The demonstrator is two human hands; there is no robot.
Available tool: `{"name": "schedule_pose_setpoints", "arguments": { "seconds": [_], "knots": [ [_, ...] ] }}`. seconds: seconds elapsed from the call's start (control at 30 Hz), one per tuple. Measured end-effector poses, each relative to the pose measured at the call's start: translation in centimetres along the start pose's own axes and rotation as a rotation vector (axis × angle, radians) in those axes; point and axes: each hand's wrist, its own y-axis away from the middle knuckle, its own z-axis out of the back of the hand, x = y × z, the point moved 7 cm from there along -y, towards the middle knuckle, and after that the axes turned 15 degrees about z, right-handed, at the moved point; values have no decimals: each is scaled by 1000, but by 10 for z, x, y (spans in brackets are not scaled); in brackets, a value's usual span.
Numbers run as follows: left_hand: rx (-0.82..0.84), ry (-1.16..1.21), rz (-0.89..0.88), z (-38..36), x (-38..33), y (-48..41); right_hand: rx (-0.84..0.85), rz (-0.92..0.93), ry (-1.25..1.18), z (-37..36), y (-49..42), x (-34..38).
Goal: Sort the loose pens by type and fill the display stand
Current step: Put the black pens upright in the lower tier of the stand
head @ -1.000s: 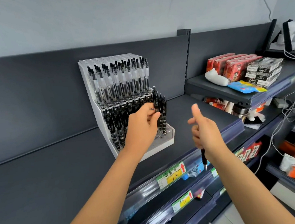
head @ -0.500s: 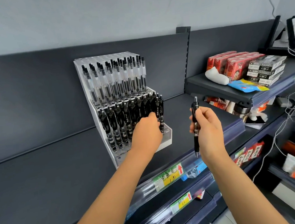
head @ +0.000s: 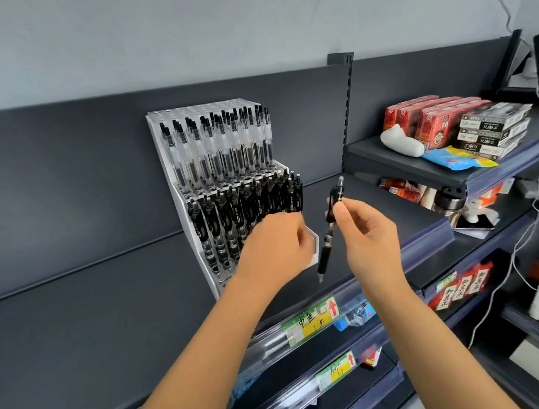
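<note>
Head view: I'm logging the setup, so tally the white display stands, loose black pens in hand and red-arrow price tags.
White plastic display stand: 1
Black click pen pinched by right hand: 1
Yellow-green price tags with red arrow: 2
Total: 4

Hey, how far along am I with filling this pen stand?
Done: the white tiered display stand holds clear-barrelled pens in its upper rows, black clip pens lower down. In hand: the right hand pinches one more black retractable pen, tip down; the left hand sits at the stand's front, too blurred to judge. Left: seating that pen; a few sockets at the top back look empty.
</note>
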Motion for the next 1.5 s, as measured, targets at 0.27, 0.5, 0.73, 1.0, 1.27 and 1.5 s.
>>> {"name": "schedule_pose_setpoints", "arguments": {
  "seconds": [0.27,0.5,0.73,1.0,1.27,1.5],
  "knots": [
    [-3,433,-44,27,9,2,125,72,-170,-37,-10,25],
    [-232,562,128,28,47,-9,139,-7,-37,-28,9,-4],
    [-150,329,163,-5,48,-20,92,-57,83,-11,21,-13],
    [-101,105,179,-16,41,-21,168,-103,199,-14,33,-17],
    [19,113,115,3,47,7,343,-30,384,-23,48,-10],
    [-279,-510,18,80,123,84,417,502,424,-112,75,55]
  ]
}}
